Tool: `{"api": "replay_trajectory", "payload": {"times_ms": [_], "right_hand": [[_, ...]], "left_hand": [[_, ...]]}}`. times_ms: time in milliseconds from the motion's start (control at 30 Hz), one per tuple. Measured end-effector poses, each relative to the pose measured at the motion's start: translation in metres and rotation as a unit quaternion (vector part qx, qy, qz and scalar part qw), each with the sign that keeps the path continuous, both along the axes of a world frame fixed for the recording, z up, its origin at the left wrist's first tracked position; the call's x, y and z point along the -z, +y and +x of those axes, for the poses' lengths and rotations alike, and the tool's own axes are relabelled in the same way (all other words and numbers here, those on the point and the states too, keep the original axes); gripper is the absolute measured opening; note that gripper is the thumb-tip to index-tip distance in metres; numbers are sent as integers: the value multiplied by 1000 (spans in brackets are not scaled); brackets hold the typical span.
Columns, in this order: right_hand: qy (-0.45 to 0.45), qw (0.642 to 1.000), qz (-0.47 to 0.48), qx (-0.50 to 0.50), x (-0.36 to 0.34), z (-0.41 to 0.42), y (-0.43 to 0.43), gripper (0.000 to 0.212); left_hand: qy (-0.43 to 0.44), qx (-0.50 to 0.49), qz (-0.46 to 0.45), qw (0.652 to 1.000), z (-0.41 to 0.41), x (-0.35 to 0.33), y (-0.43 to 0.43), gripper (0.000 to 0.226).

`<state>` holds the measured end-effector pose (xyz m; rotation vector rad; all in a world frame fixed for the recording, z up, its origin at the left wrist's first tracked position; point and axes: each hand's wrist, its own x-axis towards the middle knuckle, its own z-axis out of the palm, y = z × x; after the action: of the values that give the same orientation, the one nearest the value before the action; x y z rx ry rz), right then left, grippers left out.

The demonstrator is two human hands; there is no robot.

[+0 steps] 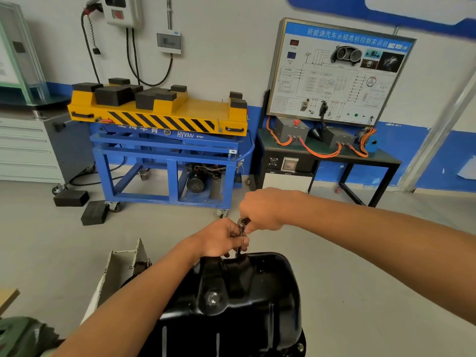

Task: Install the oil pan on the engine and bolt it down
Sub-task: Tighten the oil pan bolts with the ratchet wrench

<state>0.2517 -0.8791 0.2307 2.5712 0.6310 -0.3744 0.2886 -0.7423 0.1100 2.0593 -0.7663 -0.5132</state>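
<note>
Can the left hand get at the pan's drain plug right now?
Probably yes: the drain plug lies uncovered on the oil pan, but the left hand must first release the socket extension.

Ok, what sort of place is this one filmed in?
Probably a vehicle-training workshop: a motor-control training board stands against the wall, a blue-and-yellow lift trolley is parked beside it, and a black oil pan is being bolted with a socket wrench.

"新能源汽车永磁电机控制实训台" atop training board (337, 73)
</note>
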Motion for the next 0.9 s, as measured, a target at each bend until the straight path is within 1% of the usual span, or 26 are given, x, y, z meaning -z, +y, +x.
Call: {"api": "replay_trajectory", "payload": {"times_ms": [100,167,300,433,567,733,833,900], "right_hand": [[-36,994,-51,-91,1,0,-4,18],[-47,989,-57,-129,1,-1,-9,15],[-55,987,-41,-148,6,-3,-16,24],[-52,986,-14,-156,14,-4,-18,24],[-48,991,-6,-126,17,-1,-16,27],[-51,996,-17,-70,14,-4,-9,42],[-73,996,22,-37,16,-8,-5,51],[-96,993,64,2,23,-12,-2,53]], "left_hand": [[-7,1,7,1000,0,0,0,22],[-7,2,6,1000,-1,-1,0,22],[-8,7,2,1000,-1,-2,0,22],[-2,-3,-3,1000,0,0,2,20],[7,-15,0,1000,-1,0,2,21],[9,-26,3,1000,-1,3,-2,23],[3,-23,9,1000,0,3,-1,27],[-9,-22,4,1000,0,2,-1,27]]}}
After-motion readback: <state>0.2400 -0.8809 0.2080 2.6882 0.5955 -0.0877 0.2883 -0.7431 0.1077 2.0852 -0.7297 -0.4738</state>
